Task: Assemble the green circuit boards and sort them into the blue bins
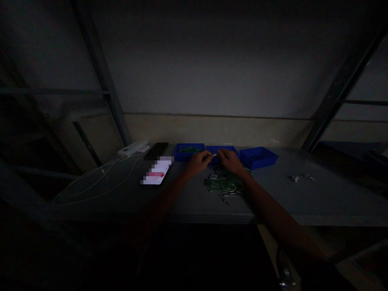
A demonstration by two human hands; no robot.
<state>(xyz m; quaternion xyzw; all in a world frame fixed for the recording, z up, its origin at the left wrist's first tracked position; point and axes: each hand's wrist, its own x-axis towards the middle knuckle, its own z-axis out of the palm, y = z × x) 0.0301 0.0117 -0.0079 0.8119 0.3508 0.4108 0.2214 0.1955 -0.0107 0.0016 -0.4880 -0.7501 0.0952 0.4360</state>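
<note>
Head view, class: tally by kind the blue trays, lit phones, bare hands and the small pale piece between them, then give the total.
Blue trays: 3
Lit phone: 1
Hands: 2
Small pale piece: 1
Total: 7

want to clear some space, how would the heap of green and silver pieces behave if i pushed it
Pushed, the heap would likely spread rather than slide as one, since its pieces look loose and jumbled. The slim piece at its near side may roll, looking straight and narrow. The shiny bits seem metallic, so probably stiff.
</note>
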